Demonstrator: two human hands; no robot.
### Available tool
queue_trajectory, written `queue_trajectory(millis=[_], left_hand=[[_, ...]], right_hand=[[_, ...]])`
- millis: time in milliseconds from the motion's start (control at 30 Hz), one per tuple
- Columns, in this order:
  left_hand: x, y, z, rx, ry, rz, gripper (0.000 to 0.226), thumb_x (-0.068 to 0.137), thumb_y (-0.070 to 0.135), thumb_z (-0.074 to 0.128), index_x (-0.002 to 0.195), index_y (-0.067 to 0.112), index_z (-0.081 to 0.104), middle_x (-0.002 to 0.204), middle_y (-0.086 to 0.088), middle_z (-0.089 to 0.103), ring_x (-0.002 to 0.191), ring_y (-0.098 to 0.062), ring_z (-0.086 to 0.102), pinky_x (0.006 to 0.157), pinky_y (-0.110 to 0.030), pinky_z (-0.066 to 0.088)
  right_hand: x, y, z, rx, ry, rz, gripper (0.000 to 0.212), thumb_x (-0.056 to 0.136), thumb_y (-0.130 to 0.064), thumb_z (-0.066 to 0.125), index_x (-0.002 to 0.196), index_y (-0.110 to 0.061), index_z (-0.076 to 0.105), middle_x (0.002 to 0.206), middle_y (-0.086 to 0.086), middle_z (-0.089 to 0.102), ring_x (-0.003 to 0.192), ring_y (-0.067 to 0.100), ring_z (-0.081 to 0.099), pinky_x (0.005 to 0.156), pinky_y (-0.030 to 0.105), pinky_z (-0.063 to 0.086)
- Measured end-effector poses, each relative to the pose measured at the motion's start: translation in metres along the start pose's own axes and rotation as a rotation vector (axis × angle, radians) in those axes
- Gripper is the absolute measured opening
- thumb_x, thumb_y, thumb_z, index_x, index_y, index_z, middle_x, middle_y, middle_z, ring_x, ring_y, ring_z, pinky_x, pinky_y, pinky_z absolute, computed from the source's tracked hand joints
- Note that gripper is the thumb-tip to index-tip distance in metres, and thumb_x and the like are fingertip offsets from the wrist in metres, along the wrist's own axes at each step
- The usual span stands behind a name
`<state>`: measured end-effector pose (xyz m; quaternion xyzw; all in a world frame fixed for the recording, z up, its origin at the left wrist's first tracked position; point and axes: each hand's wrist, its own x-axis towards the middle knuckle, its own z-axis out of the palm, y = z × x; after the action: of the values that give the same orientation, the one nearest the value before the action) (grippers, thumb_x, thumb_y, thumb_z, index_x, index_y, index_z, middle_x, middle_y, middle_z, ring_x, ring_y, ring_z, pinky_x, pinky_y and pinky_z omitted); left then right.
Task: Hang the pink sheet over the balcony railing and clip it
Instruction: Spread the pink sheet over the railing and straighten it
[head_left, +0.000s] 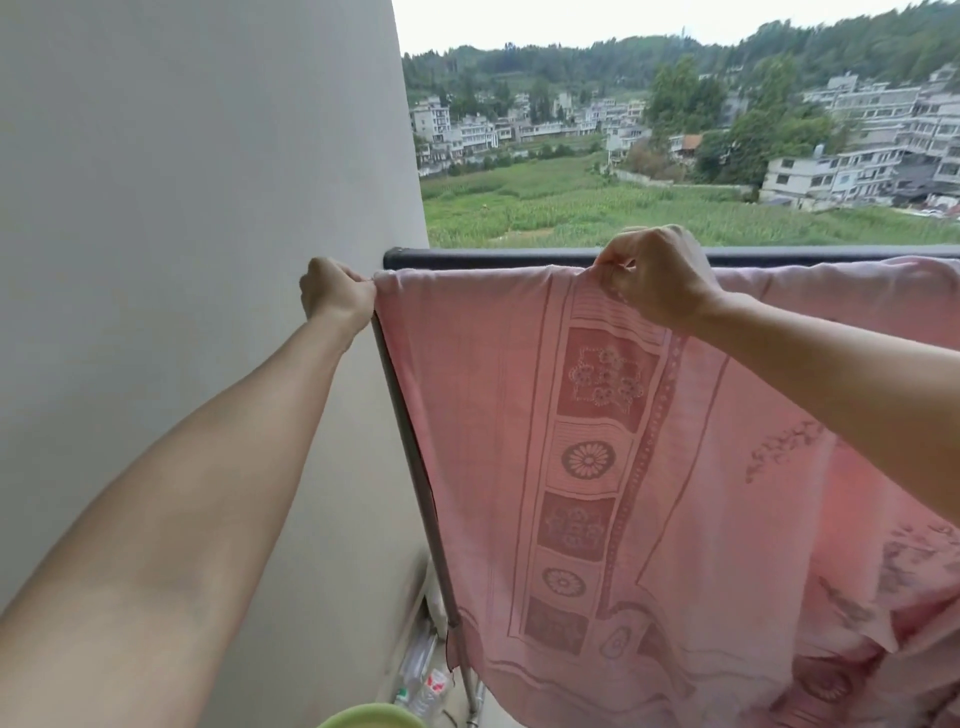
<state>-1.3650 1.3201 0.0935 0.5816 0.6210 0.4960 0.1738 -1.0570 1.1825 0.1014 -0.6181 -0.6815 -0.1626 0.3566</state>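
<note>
The pink sheet (519, 415), patterned with flower panels, hangs down the near side of the dark balcony railing (493, 257). Its top edge lies at the rail. My left hand (335, 296) pinches the sheet's top left corner beside the rail's left end, close to the wall. My right hand (654, 280) pinches a fold of the top edge further right, against the rail. No clip is visible in either hand.
A plain grey wall (182, 260) fills the left side. A metal post (415, 478) runs down from the rail's left end. Plastic bottles (421, 680) lie on the floor below, and a green rim (371, 719) shows at the bottom edge. Beyond the rail lie fields and buildings.
</note>
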Motion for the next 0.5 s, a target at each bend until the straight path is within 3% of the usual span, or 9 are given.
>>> queue_trajectory(millis=[67,167,233,300,400,467,500], left_hand=[[0.001,0.002,-0.007,-0.136,-0.041,-0.037,0.015,0.079,0.014,0.065,0.067,0.010,0.059,0.079,-0.008,0.066,0.068,-0.023,0.061,0.063,-0.028,0.049],[0.007,0.007,-0.023,-0.504,-0.112,-0.113,0.012,0.085,0.007,0.057,0.074,0.011,0.055,0.079,-0.011,0.067,0.065,-0.024,0.065,0.061,-0.032,0.054],[0.017,0.007,-0.033,-0.633,-0.065,-0.154,0.012,0.085,0.002,0.054,0.075,0.009,0.054,0.077,-0.012,0.065,0.062,-0.024,0.065,0.060,-0.035,0.058],[0.030,-0.004,-0.042,-0.635,0.053,-0.214,0.010,0.079,0.000,0.051,0.081,0.008,0.056,0.086,-0.013,0.062,0.071,-0.023,0.062,0.069,-0.038,0.057],[0.044,-0.033,-0.055,-0.492,0.243,-0.338,0.032,0.080,0.006,0.046,0.110,-0.001,0.056,0.115,-0.018,0.063,0.099,-0.029,0.065,0.088,-0.044,0.054],[0.045,-0.047,-0.055,-0.474,0.258,-0.357,0.029,0.085,0.007,0.046,0.112,0.001,0.056,0.114,-0.018,0.064,0.101,-0.028,0.065,0.088,-0.042,0.053],[0.043,-0.049,-0.054,-0.506,0.217,-0.344,0.023,0.085,0.004,0.046,0.104,0.005,0.059,0.104,-0.014,0.066,0.094,-0.027,0.065,0.083,-0.038,0.054]], right_hand=[[0.001,0.004,-0.007,-0.011,0.029,0.036,0.014,0.090,-0.021,0.067,0.097,-0.011,0.074,0.089,0.006,0.073,0.078,0.027,0.066,0.069,0.032,0.051],[0.014,0.004,-0.020,0.041,0.099,0.090,0.017,0.093,-0.024,0.064,0.102,-0.011,0.070,0.085,0.002,0.068,0.074,0.024,0.062,0.064,0.029,0.047],[0.026,-0.008,-0.021,0.064,0.125,0.076,0.017,0.093,-0.027,0.064,0.101,-0.014,0.069,0.084,-0.005,0.063,0.074,0.020,0.060,0.060,0.024,0.039],[0.035,-0.023,-0.014,0.075,0.071,0.040,0.013,0.091,-0.028,0.065,0.099,-0.019,0.069,0.086,-0.007,0.063,0.078,0.019,0.062,0.062,0.025,0.041],[0.034,-0.034,0.006,0.019,-0.167,0.008,0.019,0.091,-0.036,0.066,0.105,-0.024,0.066,0.097,-0.005,0.070,0.085,0.019,0.067,0.063,0.025,0.045],[0.028,-0.031,0.020,-0.070,-0.280,0.002,0.032,0.091,-0.049,0.062,0.113,-0.027,0.066,0.106,0.001,0.072,0.089,0.022,0.066,0.065,0.028,0.044],[0.025,-0.029,0.025,-0.108,-0.289,-0.003,0.035,0.091,-0.052,0.059,0.118,-0.030,0.066,0.110,0.003,0.072,0.093,0.025,0.066,0.066,0.029,0.042]])
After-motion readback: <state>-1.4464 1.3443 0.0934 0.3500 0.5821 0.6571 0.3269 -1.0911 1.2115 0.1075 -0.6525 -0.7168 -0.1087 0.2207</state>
